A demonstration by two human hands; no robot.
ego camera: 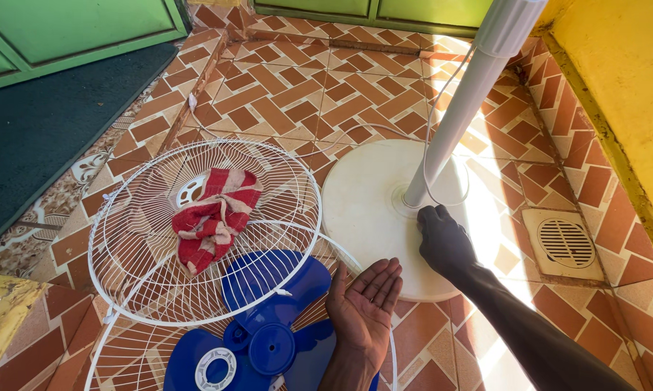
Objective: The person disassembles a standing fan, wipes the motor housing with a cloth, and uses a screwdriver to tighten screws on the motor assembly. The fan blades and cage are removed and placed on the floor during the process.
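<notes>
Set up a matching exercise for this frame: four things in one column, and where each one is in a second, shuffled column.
Things:
1. striped cloth
2. blue fan blade
3. right hand
4. floor drain

Places:
A. in the tiles by the yellow wall
B. on the round base at the foot of the pole
C. on the upper white grille
D. beside the open left hand

Pairs: 1-C, 2-D, 3-B, 4-A

Sharp, bright daylight; a glaring sun patch on the tiled floor (500, 166) at right, edges slightly bowed.
</notes>
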